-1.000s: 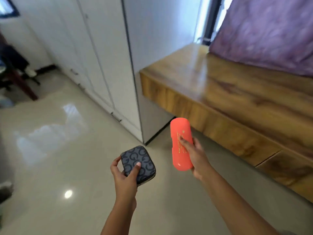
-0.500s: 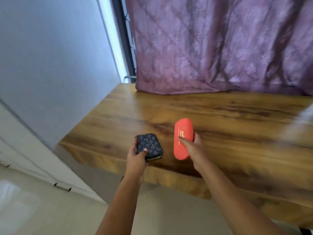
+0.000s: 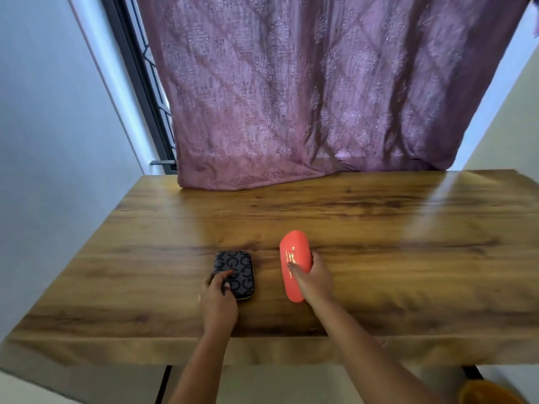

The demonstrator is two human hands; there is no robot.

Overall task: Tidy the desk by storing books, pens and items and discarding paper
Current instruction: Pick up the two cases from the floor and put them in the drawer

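A dark patterned zip pouch [image 3: 236, 266] lies low over the wooden desk [image 3: 379, 258], left of centre, with my left hand [image 3: 219, 301] gripping its near end, thumb on top. To its right my right hand [image 3: 313, 282] holds an orange-red rounded case [image 3: 293, 258] with small yellow print, pointing away from me just above or on the desk top. Whether either item touches the wood I cannot tell. Both forearms reach over the desk's front edge.
A purple patterned curtain [image 3: 306, 91] hangs at the back and rests on the desk's far edge. A dark window frame [image 3: 140, 83] and a grey wall [image 3: 43, 141] stand at the left. An orange object [image 3: 490, 393] sits on the floor at the lower right.
The view swung from the floor and cabinets round to face the desk squarely. Both hands carried the pouch and the orange-red case forward over the desk top and lower toward it.
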